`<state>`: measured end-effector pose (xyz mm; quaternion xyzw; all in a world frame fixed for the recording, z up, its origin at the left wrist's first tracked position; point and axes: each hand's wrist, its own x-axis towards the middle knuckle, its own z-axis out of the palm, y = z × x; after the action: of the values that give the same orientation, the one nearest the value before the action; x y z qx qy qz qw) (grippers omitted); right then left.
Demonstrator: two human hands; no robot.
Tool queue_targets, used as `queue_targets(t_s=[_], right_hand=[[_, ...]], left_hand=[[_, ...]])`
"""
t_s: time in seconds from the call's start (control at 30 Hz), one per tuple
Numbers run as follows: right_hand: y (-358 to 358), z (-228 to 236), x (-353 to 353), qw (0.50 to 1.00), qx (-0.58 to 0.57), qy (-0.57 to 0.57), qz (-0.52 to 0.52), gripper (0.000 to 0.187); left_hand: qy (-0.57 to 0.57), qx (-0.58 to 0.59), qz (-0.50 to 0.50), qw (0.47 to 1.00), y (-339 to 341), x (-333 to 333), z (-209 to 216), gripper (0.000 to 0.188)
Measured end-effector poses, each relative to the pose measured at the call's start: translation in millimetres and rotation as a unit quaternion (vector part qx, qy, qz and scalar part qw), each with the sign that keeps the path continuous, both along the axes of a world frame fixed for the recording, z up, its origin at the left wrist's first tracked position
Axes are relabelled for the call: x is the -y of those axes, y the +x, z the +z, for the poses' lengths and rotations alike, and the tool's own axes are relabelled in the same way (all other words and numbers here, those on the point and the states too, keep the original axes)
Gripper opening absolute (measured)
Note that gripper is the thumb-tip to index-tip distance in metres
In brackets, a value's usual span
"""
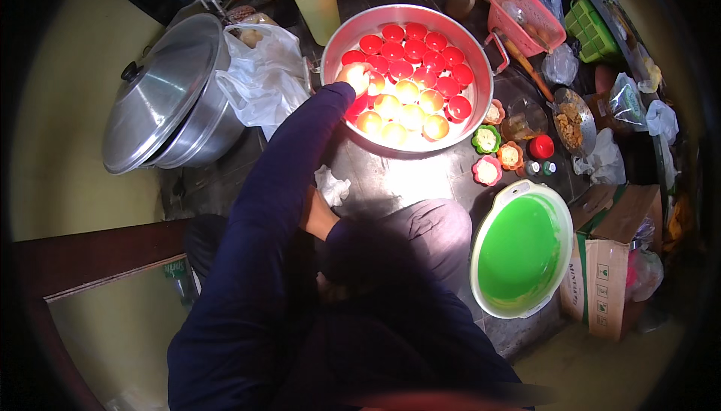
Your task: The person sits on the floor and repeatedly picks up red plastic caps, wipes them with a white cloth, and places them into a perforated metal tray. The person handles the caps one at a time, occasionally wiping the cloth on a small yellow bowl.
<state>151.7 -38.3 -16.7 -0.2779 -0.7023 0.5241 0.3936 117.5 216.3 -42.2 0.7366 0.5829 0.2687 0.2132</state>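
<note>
Far in the middle stands a large round metal pan (pixel 481 73) holding many small red cups (pixel 414 49). Strong light whitens its lower part. My left hand (pixel 354 79) reaches over the pan's left side, among the cups. Its fingers look bunched, but glare hides what is between them. A red cup lies right beside it. My right hand (pixel 318 217) seems to show low in the middle, partly behind my left forearm; its fingers are hidden. A crumpled white cloth or tissue (pixel 331 185) lies just to its right.
At right stands a white tub (pixel 478 261) of green liquid beside a cardboard box (pixel 601 283). Small flower-shaped cups (pixel 487 170) with pale filling sit nearer the pan. A lidded steamer pot (pixel 169 88), white plastic bag (pixel 263 73) and yellow bucket (pixel 315 9) flank the pan's left.
</note>
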Motion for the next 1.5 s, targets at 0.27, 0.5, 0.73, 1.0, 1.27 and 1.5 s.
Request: queue_targets(t_s=[0.27,0.5,0.73,1.0,1.27,1.5], right_hand=[[-7,18,-2,0.988,0.055,0.136,-0.049,0.034],[-6,15,-4,0.995,0.084,0.027,-0.044,0.035],[-17,-15,0,0.973,0.056,0.196,-0.113,0.027],[-23,-20,2,0.986,0.034,0.143,-0.084,0.018],[-23,-35,-3,0.985,0.075,0.136,-0.075,0.017],[-17,-12,2,0.990,0.077,0.065,-0.102,0.016]], left_hand=[[-0.019,-0.126,-0.026,0.991,-5,-10,-4,0.029],[0.086,-0.085,-0.051,0.991,-17,-1,46,0.024],[0.033,0.105,-0.115,0.987,-6,126,106,0.018],[-0.075,-0.088,-0.255,0.960,26,192,43,0.018],[-0.062,-0.166,-0.204,0.963,25,175,50,0.017],[0.052,-0.210,-0.088,0.972,-18,59,87,0.023]])
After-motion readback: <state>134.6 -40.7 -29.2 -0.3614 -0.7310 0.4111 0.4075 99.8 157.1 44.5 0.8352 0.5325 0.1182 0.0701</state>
